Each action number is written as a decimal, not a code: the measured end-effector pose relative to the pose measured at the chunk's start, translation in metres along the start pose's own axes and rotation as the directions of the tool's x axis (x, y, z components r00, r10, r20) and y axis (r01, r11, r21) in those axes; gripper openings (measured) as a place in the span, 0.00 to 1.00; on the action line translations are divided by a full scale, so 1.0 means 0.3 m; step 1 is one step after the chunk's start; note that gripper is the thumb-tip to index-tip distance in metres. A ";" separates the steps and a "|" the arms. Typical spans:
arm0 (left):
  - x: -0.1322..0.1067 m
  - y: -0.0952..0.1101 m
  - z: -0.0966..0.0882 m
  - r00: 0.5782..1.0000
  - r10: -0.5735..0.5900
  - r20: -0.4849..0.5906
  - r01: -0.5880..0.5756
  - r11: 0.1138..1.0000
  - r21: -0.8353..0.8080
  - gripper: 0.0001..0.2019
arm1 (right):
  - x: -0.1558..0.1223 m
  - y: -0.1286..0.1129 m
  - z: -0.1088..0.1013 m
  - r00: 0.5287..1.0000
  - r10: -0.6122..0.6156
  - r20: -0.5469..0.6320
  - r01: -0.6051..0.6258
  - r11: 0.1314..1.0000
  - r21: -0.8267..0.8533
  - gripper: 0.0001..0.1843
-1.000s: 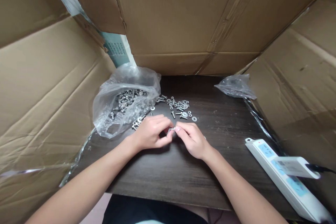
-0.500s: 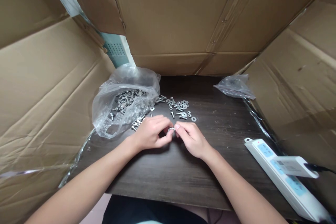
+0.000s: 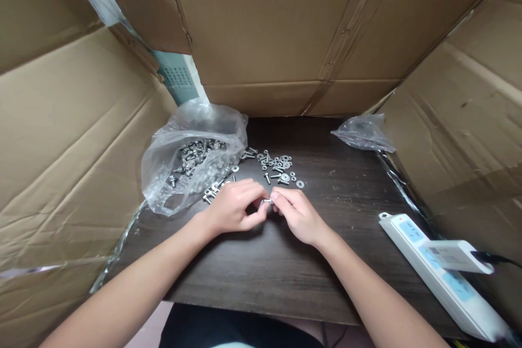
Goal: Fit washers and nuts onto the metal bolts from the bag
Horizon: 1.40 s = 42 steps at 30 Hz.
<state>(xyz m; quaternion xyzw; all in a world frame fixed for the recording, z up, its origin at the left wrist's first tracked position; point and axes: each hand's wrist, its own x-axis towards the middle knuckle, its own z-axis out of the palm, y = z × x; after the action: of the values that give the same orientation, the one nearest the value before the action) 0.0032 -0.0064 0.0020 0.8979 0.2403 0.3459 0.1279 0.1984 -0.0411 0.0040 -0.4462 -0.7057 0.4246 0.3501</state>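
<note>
Between my two hands, over the middle of the dark table, is a small silver bolt. My left hand pinches one end of it between thumb and fingers. The fingertips of my right hand close on its other end; whether a nut or washer sits there is hidden by the fingers. Just beyond the hands lies a loose spread of bolts, nuts and flat washers. More bolts lie beside my left hand, partly covered by it.
A clear plastic bag full of bolts stands open at the left. Another clear bag lies at the back right. A white power strip with a plugged-in white adapter runs along the right. Cardboard walls enclose the table.
Both hands stay in almost the same place around the bolt, with only tiny finger movement. The whole view has shifted very slightly.
</note>
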 end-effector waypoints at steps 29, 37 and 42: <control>-0.001 -0.001 -0.002 0.998 0.005 -0.067 -0.003 1.000 0.024 0.04 | 0.006 0.006 0.005 0.997 0.032 -0.065 -0.030 0.999 0.034 0.18; -0.001 -0.003 -0.004 0.998 0.001 -0.070 0.001 1.000 0.026 0.05 | 0.006 -0.001 0.000 0.995 0.041 -0.091 -0.035 0.997 0.068 0.17; -0.004 -0.003 -0.002 0.998 -0.001 -0.056 0.002 1.000 0.021 0.05 | 0.004 -0.001 -0.003 0.997 0.049 -0.052 -0.047 0.998 0.049 0.16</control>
<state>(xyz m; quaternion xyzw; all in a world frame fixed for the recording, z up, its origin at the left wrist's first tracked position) 0.0017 -0.0063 0.0013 0.8889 0.2483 0.3683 0.1119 0.1987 -0.0396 0.0047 -0.4656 -0.6749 0.4377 0.3689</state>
